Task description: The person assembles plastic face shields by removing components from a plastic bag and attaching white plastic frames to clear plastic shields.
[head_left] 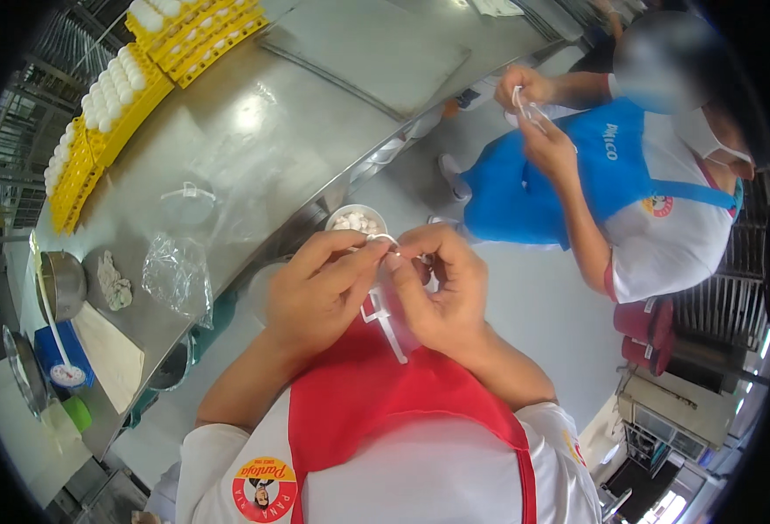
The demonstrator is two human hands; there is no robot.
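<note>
In front of my red apron, both hands are raised close together. My left hand (328, 281) pinches a thin white elastic loop (385, 237) between thumb and fingertips. The fingers of my right hand (441, 284) are closed on the same loop from the other side. Below the fingers hangs a white plastic bracket (389, 327) with a long strip and a square clip. It seems joined to a clear film, like a mouth shield, though my hands hide part of it. A similar clear piece with a white clip (190, 190) lies on the steel table.
Yellow trays of eggs (123, 87) line the table's far left edge. A crumpled clear bag (178, 275), a metal bowl (62, 284) and a blue scale (69, 374) are at left. Beyond my hands is a bowl of white pieces (358, 218). A co-worker in a blue apron (524, 188) stands at right.
</note>
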